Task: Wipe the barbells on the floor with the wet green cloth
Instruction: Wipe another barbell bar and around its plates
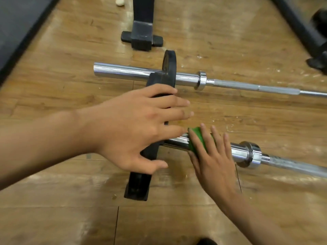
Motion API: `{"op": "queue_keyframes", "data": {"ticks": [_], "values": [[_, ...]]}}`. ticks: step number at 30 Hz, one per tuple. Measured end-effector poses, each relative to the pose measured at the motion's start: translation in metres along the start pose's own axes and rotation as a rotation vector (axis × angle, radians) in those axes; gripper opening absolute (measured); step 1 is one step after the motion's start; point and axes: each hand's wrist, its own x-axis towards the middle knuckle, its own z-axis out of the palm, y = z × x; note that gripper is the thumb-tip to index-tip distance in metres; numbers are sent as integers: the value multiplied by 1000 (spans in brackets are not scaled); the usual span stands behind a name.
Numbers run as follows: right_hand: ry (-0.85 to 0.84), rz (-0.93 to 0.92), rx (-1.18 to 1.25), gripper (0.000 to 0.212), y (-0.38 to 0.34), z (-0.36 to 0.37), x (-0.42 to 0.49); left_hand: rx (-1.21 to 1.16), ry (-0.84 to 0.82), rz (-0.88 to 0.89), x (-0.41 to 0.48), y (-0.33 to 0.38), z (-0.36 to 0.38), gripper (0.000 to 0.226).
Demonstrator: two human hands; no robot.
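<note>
Green cloth (198,138) is seen draped over the chrome sleeve of the nearer barbell (237,151), between its black plate (139,184) and its shiny collar (251,156). The cloth is pressed onto the sleeve by the right hand (214,161), whose fingers are laid straight and slightly apart across it. The left hand (138,128) is held flat over the top of the black plate with fingers spread wide and nothing gripped; whether it touches the plate cannot be told. Beyond the collar, the barbell's duller shaft is carried off towards the right edge.

A second barbell (123,71) is laid roughly parallel farther away, with its own black plate (169,64) on the sleeve. A strip of bare wooden floor (70,218) is left between the two bars. Farther off, the floor is bounded by a black stand foot (141,36), a dark mat (17,23) at the left and a black frame (300,27) at the right.
</note>
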Motion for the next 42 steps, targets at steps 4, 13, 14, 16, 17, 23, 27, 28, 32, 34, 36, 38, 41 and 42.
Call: {"op": "queue_keyframes", "data": {"ticks": [4, 13, 14, 16, 17, 23, 27, 28, 32, 34, 36, 38, 41, 42], "values": [[81, 147, 43, 50, 21, 0, -11, -77, 128, -96, 1, 5, 12, 61], [95, -143, 53, 59, -18, 20, 23, -88, 130, -41, 7, -18, 13, 61], [93, -78, 39, 56, 1, 17, 11, -97, 137, -44, 8, -19, 14, 60], [98, 107, 36, 51, 36, 9, -10, -128, 172, -57, 11, -19, 18, 58], [107, 196, 50, 49, 45, 6, -15, -150, 194, -61, 12, -18, 21, 56], [201, 252, 223, 42, -45, 20, 38, -176, 179, -43, 15, -23, 20, 55], [203, -20, 197, 47, -62, 28, 46, -140, 121, -28, 16, -32, 18, 59], [200, -53, 158, 48, -49, 29, 40, -131, 119, -35, 16, -33, 17, 60], [234, 130, 180, 44, 14, 23, 9, -134, 116, -67, 16, -32, 18, 58], [255, 239, 231, 42, 17, 24, 7, -139, 82, -71, 18, -32, 17, 58], [279, 318, 240, 43, 9, 26, 10, -117, 47, -70, 18, -32, 12, 64], [316, 329, 250, 44, 3, 26, 15, -80, -6, -150, 19, -31, 4, 78], [252, 321, 264, 48, 10, 16, 16, -60, -126, -410, 34, -19, -7, 92], [204, 322, 275, 51, 15, 9, 18, -37, -156, -463, 39, -15, -9, 93]]}}
